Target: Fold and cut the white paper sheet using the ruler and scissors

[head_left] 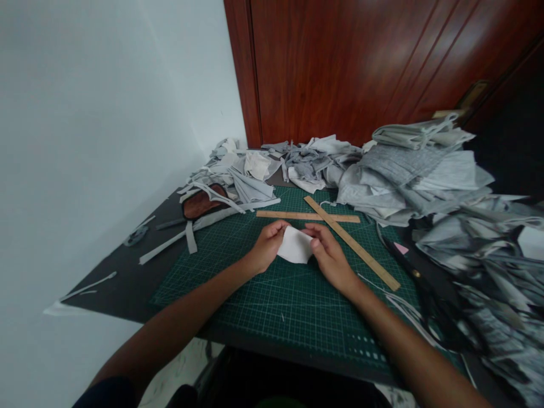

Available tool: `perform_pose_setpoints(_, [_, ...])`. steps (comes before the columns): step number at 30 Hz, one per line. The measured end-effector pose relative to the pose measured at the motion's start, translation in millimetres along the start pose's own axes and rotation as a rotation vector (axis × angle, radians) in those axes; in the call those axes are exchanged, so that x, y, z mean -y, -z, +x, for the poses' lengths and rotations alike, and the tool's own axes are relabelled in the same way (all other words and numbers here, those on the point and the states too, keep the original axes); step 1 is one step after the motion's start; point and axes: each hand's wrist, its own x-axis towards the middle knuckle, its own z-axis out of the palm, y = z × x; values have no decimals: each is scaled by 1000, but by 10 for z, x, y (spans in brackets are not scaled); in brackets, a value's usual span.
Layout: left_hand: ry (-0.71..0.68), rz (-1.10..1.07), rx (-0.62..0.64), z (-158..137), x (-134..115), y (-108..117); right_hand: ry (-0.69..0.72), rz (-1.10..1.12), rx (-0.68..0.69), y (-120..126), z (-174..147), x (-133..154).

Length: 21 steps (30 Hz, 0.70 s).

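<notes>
White cloth [294, 245] bridges left hand [266, 248] and right hand [330, 253].

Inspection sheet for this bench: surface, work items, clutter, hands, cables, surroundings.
Surface: green gridded cutting mat on a dark tabletop.
Work items: white piece held over the mat; two crossed wooden rulers; black scissors at right.
Clutter: fabric heaps along the back and right.
Hands: left hand and right hand grip opposite sides of the white piece.
Cables: none identifiable; thin white strands near the scissors, material unclear.
Surroundings: pale wall left, reddish-brown door behind.
</notes>
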Motion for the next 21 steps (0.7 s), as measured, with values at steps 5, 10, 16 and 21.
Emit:
perform_pose_setpoints(5, [-44, 97, 61, -18, -29, 3, -51, -110, -14, -41, 22, 13])
perform_pose_setpoints(10, [-74, 93, 1, -38, -6, -14, -167, -61, -48, -39, 38, 45])
perform_pose_setpoints(16, [-101, -140, -106, -94, 95, -124, -238, 365, -249, -107, 41, 15])
perform_pose_setpoints(21, [-206, -53, -186, -127, 113, -154, -235, 311, -249, -161, 10, -48])
